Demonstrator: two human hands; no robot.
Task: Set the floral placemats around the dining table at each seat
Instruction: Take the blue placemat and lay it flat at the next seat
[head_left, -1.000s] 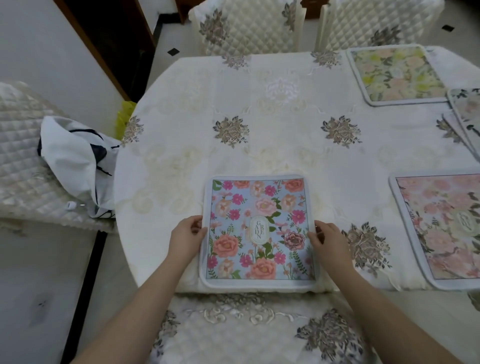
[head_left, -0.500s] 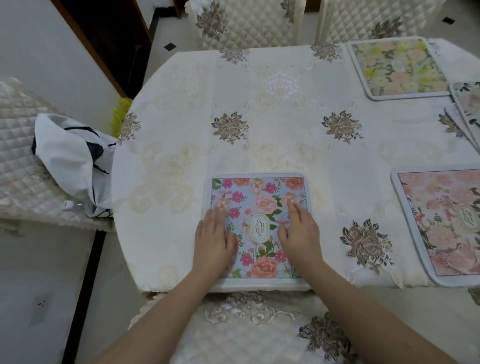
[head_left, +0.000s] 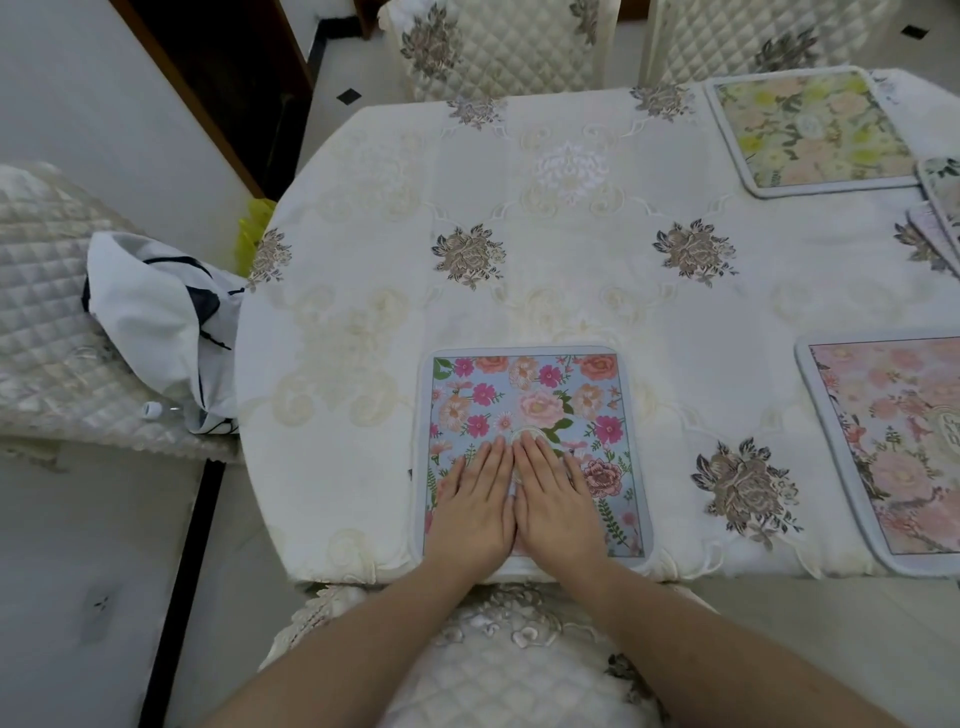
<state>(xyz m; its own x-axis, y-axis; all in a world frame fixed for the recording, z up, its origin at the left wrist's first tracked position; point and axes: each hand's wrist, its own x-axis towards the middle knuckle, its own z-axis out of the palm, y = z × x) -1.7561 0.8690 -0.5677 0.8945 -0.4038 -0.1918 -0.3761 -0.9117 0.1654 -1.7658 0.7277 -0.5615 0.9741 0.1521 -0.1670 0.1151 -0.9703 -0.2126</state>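
A blue floral placemat (head_left: 535, 400) lies flat at the near edge of the dining table (head_left: 519, 249), which wears a cream embroidered cloth. My left hand (head_left: 475, 506) and my right hand (head_left: 556, 504) rest palm down side by side on the mat's lower half, fingers straight and touching each other, gripping nothing. A pink floral placemat (head_left: 893, 441) lies at the near right. A yellow-green floral placemat (head_left: 810, 130) lies at the far right. Edges of more placemats (head_left: 943, 208) overlap at the right border.
A quilted chair (head_left: 498, 670) stands right below the blue mat. Two quilted chairs (head_left: 498, 47) stand at the far side. On the left a quilted seat (head_left: 47, 332) carries a white cloth bag (head_left: 156, 322). A dark doorway is at the far left.
My hands went from the mat's side edges onto its top, then slid together toward the middle. The blue placemat stays in place.
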